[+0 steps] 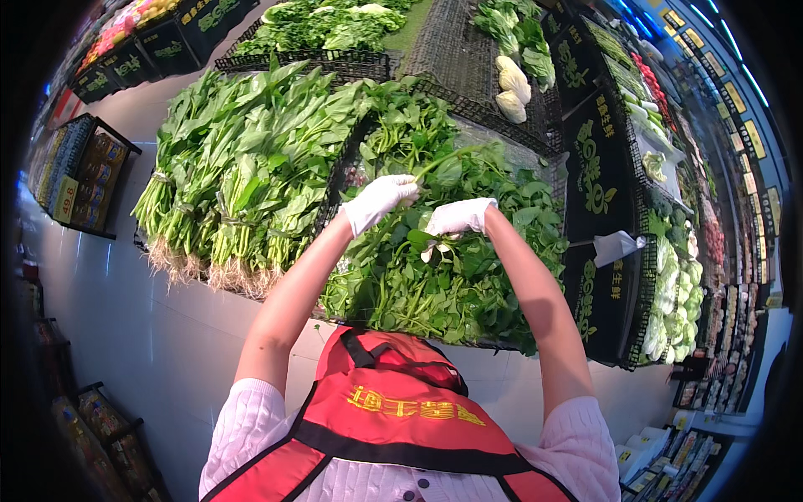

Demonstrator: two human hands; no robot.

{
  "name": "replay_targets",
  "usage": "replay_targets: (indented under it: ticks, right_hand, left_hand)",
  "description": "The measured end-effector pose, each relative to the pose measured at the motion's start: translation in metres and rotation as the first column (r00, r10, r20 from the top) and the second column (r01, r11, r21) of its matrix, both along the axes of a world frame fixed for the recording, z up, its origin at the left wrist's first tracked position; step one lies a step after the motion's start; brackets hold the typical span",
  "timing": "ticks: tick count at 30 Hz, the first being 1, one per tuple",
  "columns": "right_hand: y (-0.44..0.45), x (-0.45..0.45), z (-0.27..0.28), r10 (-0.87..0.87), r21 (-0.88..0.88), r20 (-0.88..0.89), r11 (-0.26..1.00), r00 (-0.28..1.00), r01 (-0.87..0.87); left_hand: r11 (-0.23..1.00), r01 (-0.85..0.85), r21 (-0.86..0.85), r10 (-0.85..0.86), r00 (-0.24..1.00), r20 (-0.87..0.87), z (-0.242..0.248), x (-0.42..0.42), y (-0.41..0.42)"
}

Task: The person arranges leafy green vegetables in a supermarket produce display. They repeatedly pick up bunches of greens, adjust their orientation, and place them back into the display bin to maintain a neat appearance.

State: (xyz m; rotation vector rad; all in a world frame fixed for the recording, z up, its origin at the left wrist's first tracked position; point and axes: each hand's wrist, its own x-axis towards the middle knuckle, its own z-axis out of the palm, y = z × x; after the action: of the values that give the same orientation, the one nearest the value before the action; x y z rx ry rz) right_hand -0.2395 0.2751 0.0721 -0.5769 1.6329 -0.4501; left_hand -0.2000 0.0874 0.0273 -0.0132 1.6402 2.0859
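My left hand (382,202), in a white glove, pinches a long green stem (438,164) whose leafy end reaches to the right. Close by on the right, my gloved right hand (461,218) has its fingers bent down around a small leafy sprig (421,240). Part of that grip is hidden behind the hand and leaves. Both hands are above a heap of loose leafy greens (433,295) in a black display tray. Left of the tray, bundles of long-leaved greens (251,144) lie with their pale roots toward me.
Ahead is a black crate of leafy greens (326,37). Beside it, a slatted black rack (445,47) bears pale cabbages (513,88). Black panels (593,163) and vegetable shelves line the right. A low product stand (85,176) occupies the left floor.
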Motion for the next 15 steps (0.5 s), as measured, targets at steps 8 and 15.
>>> replay_targets:
  ticks: [8, 15]
  right_hand:
    - [-0.022, 0.0, -0.067, -0.073, 0.075, 0.043, 0.995, 0.996, 0.07]
    - [-0.036, 0.004, -0.093, -0.008, 0.088, 0.032, 0.996, 0.999, 0.005]
  left_hand:
    - [0.898, -0.064, -0.435, 0.054, 0.998, -0.034, -0.054, 0.045, -0.021]
    - [0.909, 0.15, -0.389, -0.145, 0.989, 0.044, -0.098, 0.084, -0.036]
